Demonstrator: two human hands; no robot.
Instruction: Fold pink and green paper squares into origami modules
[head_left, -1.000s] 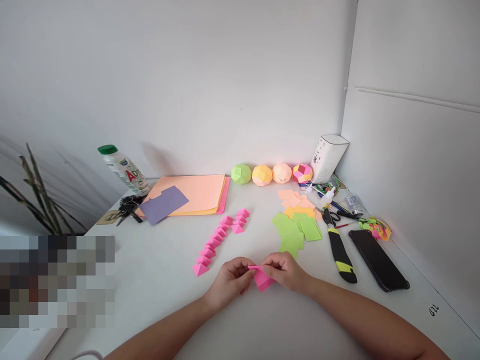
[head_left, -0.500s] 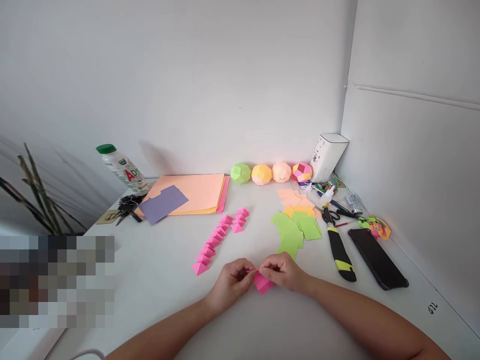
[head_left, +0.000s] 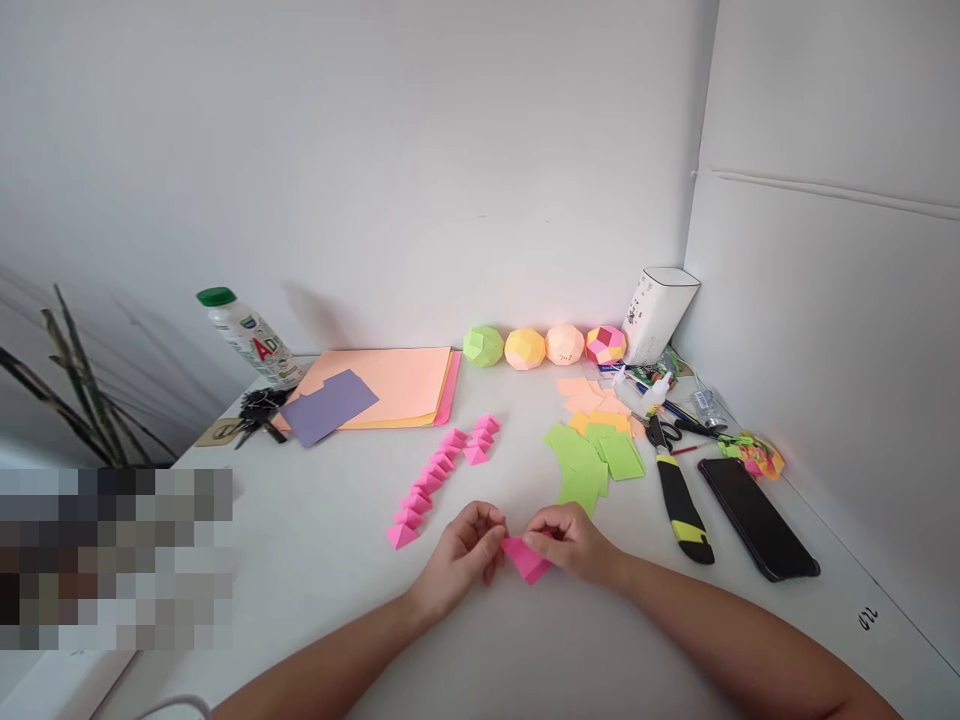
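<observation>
A small folded pink paper piece (head_left: 526, 559) sits between my two hands, low over the white table (head_left: 315, 560). My right hand (head_left: 571, 545) pinches its right side with closed fingers. My left hand (head_left: 463, 556) is curled with its fingertips against the piece's left tip. A row of several finished pink folded pieces (head_left: 439, 475) runs diagonally just beyond my left hand. Green paper squares (head_left: 592, 458) lie just beyond my right hand.
At the back stand paper balls (head_left: 544, 346), orange sheets (head_left: 390, 386) with a purple card (head_left: 327, 406), a bottle (head_left: 249, 338), keys (head_left: 255, 414) and a white box (head_left: 660, 314). To the right lie a knife (head_left: 681, 503), scissors (head_left: 660, 432) and a phone (head_left: 756, 518). A wall closes the right side.
My hands have drawn slightly apart, and the pink piece now shows more between them, flatter and pointing left. Nothing else on the table has moved.
</observation>
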